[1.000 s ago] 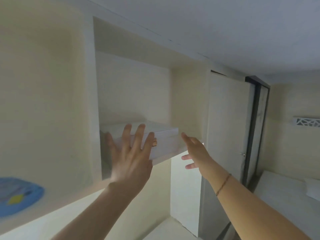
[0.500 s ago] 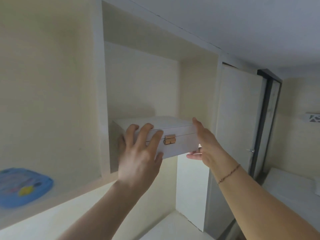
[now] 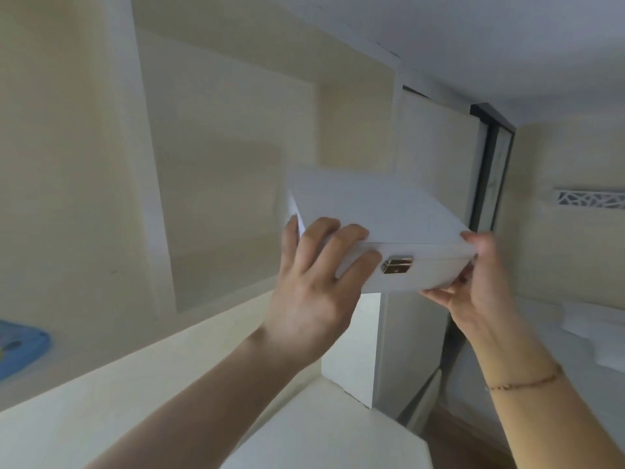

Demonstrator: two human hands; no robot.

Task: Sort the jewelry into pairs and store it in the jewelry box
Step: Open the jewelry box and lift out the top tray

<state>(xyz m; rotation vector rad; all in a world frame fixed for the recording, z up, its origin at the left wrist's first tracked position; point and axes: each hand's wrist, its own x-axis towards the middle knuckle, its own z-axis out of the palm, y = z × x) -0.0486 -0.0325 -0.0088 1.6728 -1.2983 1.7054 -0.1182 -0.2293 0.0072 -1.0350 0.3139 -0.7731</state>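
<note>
A person's left hand (image 3: pixel 313 289) and right hand (image 3: pixel 480 282) hold a closed white rectangular jewelry box (image 3: pixel 382 228) in the air in front of a cream wall niche (image 3: pixel 220 184), clear of its shelf. The left fingers curl over the box's front left corner beside a small metal clasp (image 3: pixel 397 265); the right hand grips the right end, thumb on the lid and fingers beneath. A thin beaded bracelet (image 3: pixel 524 383) circles the right wrist.

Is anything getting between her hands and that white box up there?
No. The left hand and right hand both grip the white jewelry box directly at its ends, latch facing the camera; nothing visible lies between.
</note>
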